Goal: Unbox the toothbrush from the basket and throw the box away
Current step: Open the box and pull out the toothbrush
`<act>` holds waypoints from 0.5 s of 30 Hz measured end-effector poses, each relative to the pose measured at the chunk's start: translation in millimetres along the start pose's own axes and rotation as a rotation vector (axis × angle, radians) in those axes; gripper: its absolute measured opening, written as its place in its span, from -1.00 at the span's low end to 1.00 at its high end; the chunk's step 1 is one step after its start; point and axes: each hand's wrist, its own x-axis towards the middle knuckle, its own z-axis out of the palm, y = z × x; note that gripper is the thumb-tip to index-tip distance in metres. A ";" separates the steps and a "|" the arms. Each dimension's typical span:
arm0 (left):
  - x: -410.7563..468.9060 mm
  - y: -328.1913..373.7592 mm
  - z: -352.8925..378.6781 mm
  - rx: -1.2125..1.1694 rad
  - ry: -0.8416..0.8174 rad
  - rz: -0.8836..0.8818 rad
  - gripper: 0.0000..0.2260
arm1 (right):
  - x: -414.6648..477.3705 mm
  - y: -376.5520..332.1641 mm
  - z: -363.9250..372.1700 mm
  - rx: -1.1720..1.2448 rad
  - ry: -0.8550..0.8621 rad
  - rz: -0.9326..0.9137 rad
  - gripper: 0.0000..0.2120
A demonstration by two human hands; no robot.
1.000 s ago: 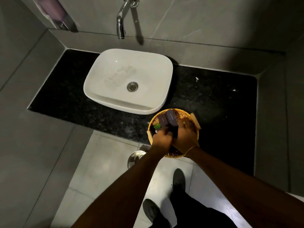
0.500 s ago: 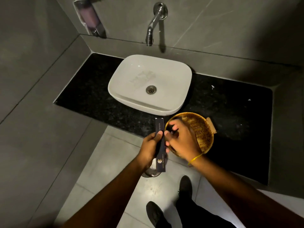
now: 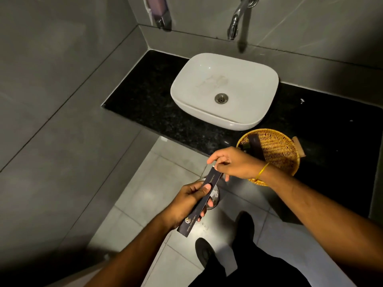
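Note:
A long dark toothbrush box [image 3: 191, 219] with gold print is held over the floor, tilted from lower left to upper right. My left hand [image 3: 187, 201] grips its middle, thumb on top. My right hand [image 3: 232, 163] pinches the box's upper end with its fingertips. The round wicker basket [image 3: 277, 150] stands on the black counter behind my right wrist, with a dark box [image 3: 256, 145] and a small dark item inside. The toothbrush itself is hidden.
A white basin [image 3: 223, 88] sits on the black stone counter [image 3: 145, 104] under a chrome tap [image 3: 236, 21]. A round metal bin [image 3: 214, 196] stands on the floor tiles below the box. My shoes [image 3: 204, 252] are beneath; grey walls close in left and right.
The box has left the basket area and come down and toward me over the floor. My right hand moved off the basket onto the box's upper end. The view has shifted left.

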 end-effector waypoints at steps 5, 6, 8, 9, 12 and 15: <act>-15.1 -6.7 -16.3 0.017 -0.072 -0.019 -0.76 | -2.9 0.3 23.7 -0.047 0.045 -0.058 -0.68; -16.9 -7.1 -17.7 0.012 -0.074 -0.018 -0.77 | -3.6 1.3 26.0 -0.023 0.056 -0.056 -0.68; -18.9 -8.1 -20.6 -0.001 -0.074 -0.008 -0.79 | -2.7 5.7 29.7 0.089 0.074 -0.027 -0.72; -19.4 -8.3 -21.7 -0.014 -0.068 0.000 -0.79 | -1.9 7.4 31.0 0.193 0.085 0.011 -0.76; -17.1 -8.8 -22.5 -0.064 -0.004 0.020 -0.81 | -4.8 9.2 38.4 0.544 0.163 0.185 -0.79; -14.1 -7.7 -15.7 -0.161 0.104 0.053 -0.91 | -20.6 5.2 56.5 0.700 0.194 0.337 -0.69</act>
